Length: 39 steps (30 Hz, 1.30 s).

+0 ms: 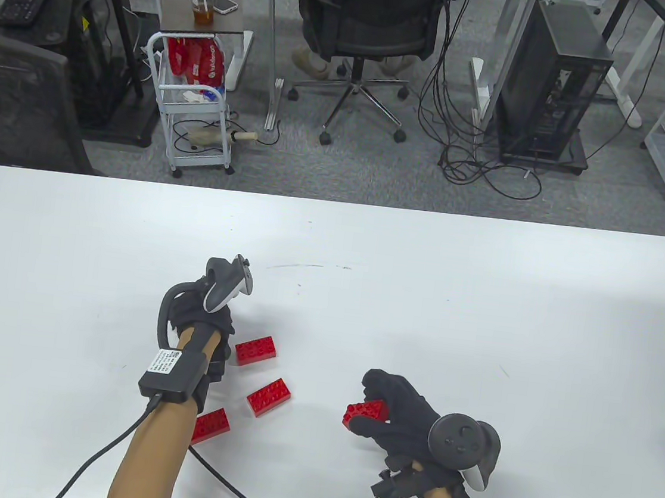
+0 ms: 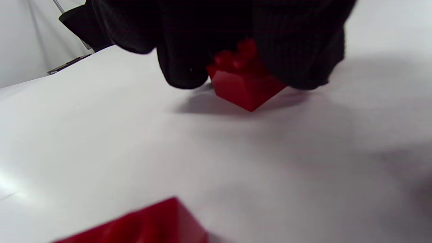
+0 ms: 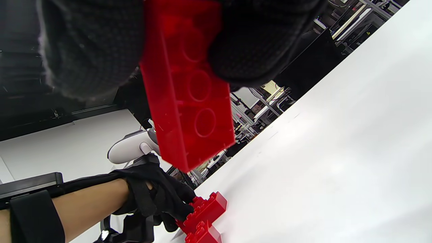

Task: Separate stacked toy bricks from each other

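- Right hand [image 1: 409, 416]: grip closed around one red brick [image 1: 366, 413], held off the white surface [image 1: 424, 283]. In the right wrist view the brick's hollow underside [image 3: 189, 91] is turned to the camera, with the gloved fingers [image 3: 260, 37] clamped over its upper part.
- Left hand [image 1: 207, 322]: fingers are curled down onto the end of a second red brick [image 1: 255, 350] that lies flat on the surface. In the left wrist view the fingertips [image 2: 182, 64] are seen on both sides of this brick [image 2: 244, 79], studs up; whether it is actually gripped or only touched cannot be told.
- A third red brick [image 1: 269, 397] lies loose on the surface, just below the second one and apart from it, between the two hands.
- A fourth red brick [image 1: 210, 426] lies beside the left forearm, partly hidden by the wrist unit.
- All four bricks are seen as single pieces; none is stacked on another.
- A tracker [image 1: 226, 288] is strapped to the back of the left hand, another [image 1: 463, 447] to the right.
- A black cable [image 1: 233, 489] runs across the surface near the lower edge.
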Each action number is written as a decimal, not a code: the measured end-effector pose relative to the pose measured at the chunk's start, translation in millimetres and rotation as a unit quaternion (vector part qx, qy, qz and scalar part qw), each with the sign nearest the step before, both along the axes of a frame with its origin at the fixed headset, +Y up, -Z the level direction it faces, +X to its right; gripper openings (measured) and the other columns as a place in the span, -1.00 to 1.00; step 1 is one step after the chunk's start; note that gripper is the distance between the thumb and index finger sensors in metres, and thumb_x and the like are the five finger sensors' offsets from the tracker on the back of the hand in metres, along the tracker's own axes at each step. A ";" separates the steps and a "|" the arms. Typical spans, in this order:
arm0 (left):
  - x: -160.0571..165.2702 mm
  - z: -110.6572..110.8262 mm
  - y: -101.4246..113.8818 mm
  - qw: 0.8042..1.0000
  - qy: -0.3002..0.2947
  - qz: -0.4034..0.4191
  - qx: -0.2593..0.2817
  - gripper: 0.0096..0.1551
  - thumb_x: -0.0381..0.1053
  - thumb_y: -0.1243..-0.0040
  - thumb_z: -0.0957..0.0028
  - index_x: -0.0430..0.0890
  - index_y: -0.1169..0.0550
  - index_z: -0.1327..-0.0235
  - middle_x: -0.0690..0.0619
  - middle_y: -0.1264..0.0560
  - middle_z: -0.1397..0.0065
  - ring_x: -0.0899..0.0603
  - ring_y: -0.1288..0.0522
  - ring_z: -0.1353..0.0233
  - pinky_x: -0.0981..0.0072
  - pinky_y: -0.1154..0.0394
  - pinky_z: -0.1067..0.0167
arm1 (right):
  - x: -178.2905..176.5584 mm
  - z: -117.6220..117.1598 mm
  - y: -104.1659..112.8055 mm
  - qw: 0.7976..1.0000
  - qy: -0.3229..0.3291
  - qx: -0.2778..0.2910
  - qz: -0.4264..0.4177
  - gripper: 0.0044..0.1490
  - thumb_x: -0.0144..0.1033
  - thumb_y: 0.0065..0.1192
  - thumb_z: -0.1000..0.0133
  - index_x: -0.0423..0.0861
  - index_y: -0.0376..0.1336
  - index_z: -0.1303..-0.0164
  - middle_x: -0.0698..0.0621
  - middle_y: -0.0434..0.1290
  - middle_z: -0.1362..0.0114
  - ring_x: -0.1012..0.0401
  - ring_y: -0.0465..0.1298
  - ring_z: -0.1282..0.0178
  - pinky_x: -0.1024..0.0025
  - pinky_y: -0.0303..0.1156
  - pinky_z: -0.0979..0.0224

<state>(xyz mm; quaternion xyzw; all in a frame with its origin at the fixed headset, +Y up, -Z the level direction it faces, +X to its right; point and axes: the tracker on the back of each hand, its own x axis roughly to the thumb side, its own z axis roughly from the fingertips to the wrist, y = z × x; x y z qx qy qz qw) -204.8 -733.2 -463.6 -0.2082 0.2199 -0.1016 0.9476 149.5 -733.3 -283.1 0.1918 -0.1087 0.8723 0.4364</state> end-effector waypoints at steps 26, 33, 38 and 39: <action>132.9 203.1 122.6 0.908 -0.335 0.113 0.226 0.17 0.35 -0.32 0.16 0.00 -0.18 -0.73 0.02 -0.42 -0.65 -0.19 -0.57 -0.52 -0.04 -0.43 -0.50 | 13.7 -5.5 -0.9 1.000 0.004 -0.001 -0.018 -0.02 0.11 0.43 0.14 -0.04 0.22 -0.48 -0.08 0.43 -0.41 0.10 0.66 -0.20 0.37 0.74 -0.13; 121.7 224.8 98.1 0.882 -0.319 0.231 0.258 0.15 0.35 -0.34 0.16 0.00 -0.21 -0.72 0.03 -0.44 -0.63 -0.18 -0.58 -0.50 -0.04 -0.43 -0.49 | 20.7 -4.4 4.3 1.000 -0.007 0.010 -0.021 -0.04 0.11 0.43 0.16 -0.01 0.24 -0.46 -0.06 0.44 -0.40 0.11 0.69 -0.21 0.34 0.75 -0.15; 100.8 215.0 65.9 0.873 -0.299 0.261 0.283 0.14 0.34 -0.34 0.16 0.01 -0.23 -0.71 0.03 -0.45 -0.62 -0.16 -0.59 -0.49 -0.04 -0.44 -0.48 | 24.3 -5.1 3.4 0.999 -0.014 0.007 -0.029 -0.04 0.11 0.44 0.16 -0.01 0.25 -0.45 -0.06 0.44 -0.39 0.11 0.69 -0.21 0.34 0.76 -0.15; 98.9 213.0 62.4 0.871 -0.302 0.268 0.279 0.14 0.34 -0.34 0.16 0.01 -0.23 -0.71 0.04 -0.45 -0.62 -0.16 -0.59 -0.49 -0.04 -0.44 -0.48 | 25.0 -5.6 2.9 0.999 -0.015 0.005 -0.029 -0.04 0.11 0.44 0.16 -0.01 0.25 -0.45 -0.06 0.44 -0.39 0.11 0.69 -0.21 0.34 0.76 -0.15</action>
